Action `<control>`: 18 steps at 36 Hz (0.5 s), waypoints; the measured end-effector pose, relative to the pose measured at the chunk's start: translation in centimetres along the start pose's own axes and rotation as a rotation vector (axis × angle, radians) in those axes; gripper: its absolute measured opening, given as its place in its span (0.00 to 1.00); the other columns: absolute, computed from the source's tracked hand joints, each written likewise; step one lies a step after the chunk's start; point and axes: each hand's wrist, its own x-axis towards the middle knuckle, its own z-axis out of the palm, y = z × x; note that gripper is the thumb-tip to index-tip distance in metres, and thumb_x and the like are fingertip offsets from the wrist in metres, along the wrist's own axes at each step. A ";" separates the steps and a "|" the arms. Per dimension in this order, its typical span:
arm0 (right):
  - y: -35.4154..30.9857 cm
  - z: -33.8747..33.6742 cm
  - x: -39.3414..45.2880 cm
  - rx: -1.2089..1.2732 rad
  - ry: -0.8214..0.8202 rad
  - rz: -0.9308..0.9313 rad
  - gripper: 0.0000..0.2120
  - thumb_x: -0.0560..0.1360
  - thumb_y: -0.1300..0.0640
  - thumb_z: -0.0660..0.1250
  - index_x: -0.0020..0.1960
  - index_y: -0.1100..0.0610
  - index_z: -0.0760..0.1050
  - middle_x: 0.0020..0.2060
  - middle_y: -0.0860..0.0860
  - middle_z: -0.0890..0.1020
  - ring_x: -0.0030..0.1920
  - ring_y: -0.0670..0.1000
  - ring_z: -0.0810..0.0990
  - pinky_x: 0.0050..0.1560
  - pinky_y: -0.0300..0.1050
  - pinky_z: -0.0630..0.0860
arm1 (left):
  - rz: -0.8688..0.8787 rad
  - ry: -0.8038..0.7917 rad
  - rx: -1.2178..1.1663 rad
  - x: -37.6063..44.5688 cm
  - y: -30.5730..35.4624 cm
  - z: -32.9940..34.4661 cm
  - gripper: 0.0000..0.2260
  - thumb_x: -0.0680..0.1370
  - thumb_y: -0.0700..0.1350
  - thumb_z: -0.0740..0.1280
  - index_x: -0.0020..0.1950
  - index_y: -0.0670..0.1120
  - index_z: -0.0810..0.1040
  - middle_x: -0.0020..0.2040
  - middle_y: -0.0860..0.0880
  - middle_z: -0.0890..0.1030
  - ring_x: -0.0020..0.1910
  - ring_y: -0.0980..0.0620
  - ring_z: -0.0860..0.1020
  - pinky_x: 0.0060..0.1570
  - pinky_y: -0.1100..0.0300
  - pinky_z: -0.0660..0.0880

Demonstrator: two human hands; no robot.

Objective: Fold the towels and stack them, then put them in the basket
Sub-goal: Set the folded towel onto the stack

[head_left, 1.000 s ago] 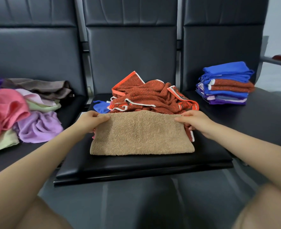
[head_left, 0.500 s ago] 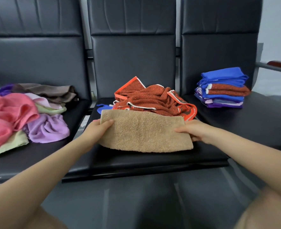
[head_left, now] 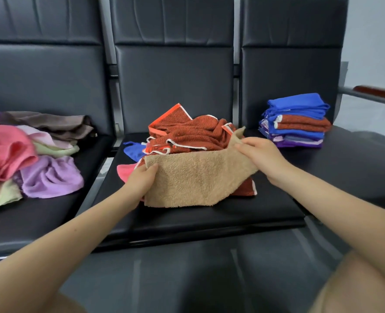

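Left hand (head_left: pixel 141 178), right hand (head_left: pixel 258 152) pinch tan towel (head_left: pixel 198 177) corners.

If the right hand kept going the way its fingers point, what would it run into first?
Probably the rust-red towel heap: the right hand, pinching the tan towel, points left and slightly away toward it. Depth is unclear.

Tan towel (head_left: pixel 198 177) between both gripping hands
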 end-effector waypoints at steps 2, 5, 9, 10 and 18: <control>-0.9 1.2 -0.3 0.053 -0.036 -0.028 0.07 0.78 0.58 0.66 0.48 0.60 0.82 0.43 0.52 0.83 0.48 0.48 0.79 0.50 0.43 0.74 | -0.016 -0.010 0.011 0.2 -0.1 -0.3 0.18 0.83 0.51 0.57 0.72 0.48 0.70 0.66 0.46 0.74 0.65 0.43 0.73 0.61 0.47 0.72; -2.0 3.4 -0.7 0.146 -0.085 -0.071 0.06 0.77 0.58 0.67 0.48 0.58 0.82 0.40 0.47 0.81 0.43 0.44 0.78 0.45 0.37 0.73 | -0.006 0.005 0.023 0.4 -0.1 -1.1 0.16 0.83 0.50 0.56 0.67 0.46 0.73 0.54 0.46 0.77 0.56 0.41 0.78 0.40 0.52 0.78; -2.3 6.8 -0.9 0.186 -0.322 -0.041 0.07 0.79 0.56 0.64 0.49 0.55 0.81 0.40 0.48 0.82 0.40 0.45 0.79 0.41 0.37 0.75 | 0.026 0.088 0.018 0.4 -0.3 -2.7 0.12 0.78 0.48 0.58 0.54 0.45 0.77 0.44 0.46 0.78 0.38 0.46 0.78 0.35 0.50 0.78; -2.1 7.5 -1.1 0.179 -0.423 -0.003 0.08 0.80 0.54 0.63 0.51 0.54 0.80 0.40 0.49 0.82 0.41 0.46 0.80 0.40 0.39 0.76 | 0.046 0.142 0.006 0.5 -0.3 -3.0 0.10 0.77 0.48 0.59 0.51 0.47 0.77 0.44 0.47 0.79 0.40 0.47 0.77 0.41 0.49 0.78; -0.5 8.5 -1.1 -0.165 -0.293 -0.123 0.06 0.77 0.53 0.67 0.42 0.51 0.79 0.35 0.48 0.82 0.34 0.45 0.78 0.37 0.42 0.75 | 0.323 0.159 0.199 -0.5 0.3 -2.4 0.05 0.79 0.47 0.61 0.50 0.50 0.77 0.39 0.52 0.79 0.38 0.51 0.77 0.46 0.51 0.76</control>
